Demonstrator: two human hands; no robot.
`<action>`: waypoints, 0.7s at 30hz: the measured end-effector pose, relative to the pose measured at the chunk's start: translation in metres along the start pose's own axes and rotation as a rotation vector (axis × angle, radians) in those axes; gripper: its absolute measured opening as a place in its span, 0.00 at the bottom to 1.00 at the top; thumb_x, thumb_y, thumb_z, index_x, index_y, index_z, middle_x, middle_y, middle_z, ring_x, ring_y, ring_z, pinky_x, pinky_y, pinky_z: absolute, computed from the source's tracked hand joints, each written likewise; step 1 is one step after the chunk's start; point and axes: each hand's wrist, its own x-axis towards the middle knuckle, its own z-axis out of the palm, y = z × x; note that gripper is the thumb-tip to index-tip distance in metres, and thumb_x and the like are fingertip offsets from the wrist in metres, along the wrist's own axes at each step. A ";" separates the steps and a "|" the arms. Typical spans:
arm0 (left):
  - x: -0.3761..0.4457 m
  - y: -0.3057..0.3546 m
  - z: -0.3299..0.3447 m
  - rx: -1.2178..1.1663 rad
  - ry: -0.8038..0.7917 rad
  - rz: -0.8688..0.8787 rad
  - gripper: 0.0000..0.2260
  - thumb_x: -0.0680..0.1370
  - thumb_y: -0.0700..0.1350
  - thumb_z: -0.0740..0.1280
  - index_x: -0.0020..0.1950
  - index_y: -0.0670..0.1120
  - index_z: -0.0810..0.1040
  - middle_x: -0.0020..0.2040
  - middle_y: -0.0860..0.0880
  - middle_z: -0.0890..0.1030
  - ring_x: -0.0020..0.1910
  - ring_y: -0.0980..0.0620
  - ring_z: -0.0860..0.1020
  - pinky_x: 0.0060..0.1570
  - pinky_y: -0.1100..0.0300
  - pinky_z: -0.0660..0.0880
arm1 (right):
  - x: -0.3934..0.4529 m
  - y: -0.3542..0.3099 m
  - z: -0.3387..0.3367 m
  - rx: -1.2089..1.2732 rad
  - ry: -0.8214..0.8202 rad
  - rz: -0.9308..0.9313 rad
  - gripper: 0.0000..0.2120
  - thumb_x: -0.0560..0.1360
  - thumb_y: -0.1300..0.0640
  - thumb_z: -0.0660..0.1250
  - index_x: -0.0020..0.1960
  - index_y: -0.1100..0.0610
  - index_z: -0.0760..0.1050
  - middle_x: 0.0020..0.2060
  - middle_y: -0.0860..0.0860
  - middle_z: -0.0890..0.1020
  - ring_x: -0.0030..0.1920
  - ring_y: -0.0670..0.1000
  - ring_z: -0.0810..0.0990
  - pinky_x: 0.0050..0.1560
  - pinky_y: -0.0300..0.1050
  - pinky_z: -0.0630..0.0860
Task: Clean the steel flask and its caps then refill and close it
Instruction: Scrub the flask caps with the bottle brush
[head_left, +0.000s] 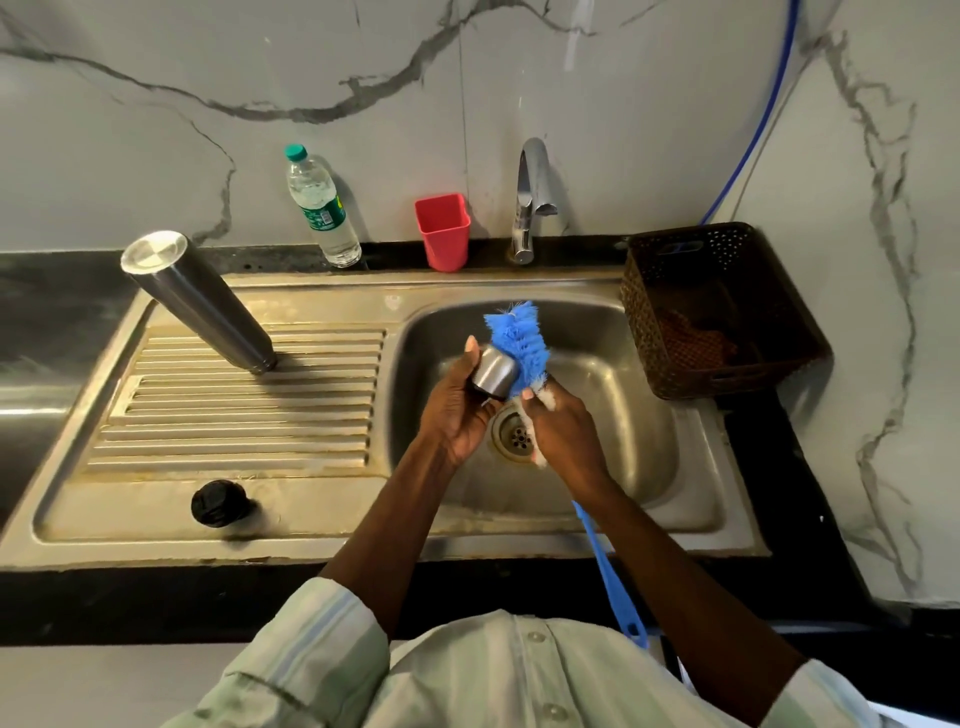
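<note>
Two hands over the sink basin (613, 332) | left hand (457, 410) grips steel cap (494, 375) | right hand (563, 428) grips blue brush (519, 340), bristles apparently touching cap | steel flask (200, 301) inverted on drainboard (249, 431) | black cap (218, 503) nearby

Home kitchen, steel sink (291, 525) with drainboard, tap (531, 200), marble-look wall (156, 130), dark counter (47, 291)

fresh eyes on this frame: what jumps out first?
The bright blue bottle brush over the sink basin: the right hand grips it just below the bristles and works it against a steel cap gripped in the left hand. Next, the steel flask standing upside down on the ribbed drainboard at left, and a red cup by the tap.
</note>
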 end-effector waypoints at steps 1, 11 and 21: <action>0.001 0.000 0.001 0.004 0.010 0.012 0.15 0.81 0.51 0.65 0.59 0.40 0.79 0.52 0.42 0.84 0.46 0.48 0.84 0.44 0.54 0.82 | -0.006 -0.003 0.001 -0.008 0.012 -0.019 0.12 0.80 0.47 0.60 0.61 0.38 0.74 0.45 0.42 0.83 0.43 0.44 0.81 0.47 0.43 0.79; -0.001 -0.013 -0.006 -0.037 0.000 0.015 0.10 0.81 0.45 0.66 0.54 0.39 0.83 0.49 0.39 0.83 0.45 0.45 0.83 0.52 0.51 0.80 | 0.008 -0.018 0.003 -0.097 0.003 -0.047 0.19 0.77 0.43 0.58 0.68 0.40 0.69 0.58 0.46 0.82 0.57 0.53 0.79 0.59 0.53 0.76; -0.004 -0.015 0.002 -0.047 0.030 -0.014 0.18 0.80 0.54 0.66 0.58 0.40 0.79 0.47 0.41 0.84 0.41 0.48 0.83 0.46 0.56 0.80 | 0.009 -0.012 0.002 -0.042 0.052 -0.024 0.16 0.78 0.45 0.59 0.66 0.40 0.71 0.54 0.48 0.83 0.54 0.53 0.81 0.56 0.54 0.77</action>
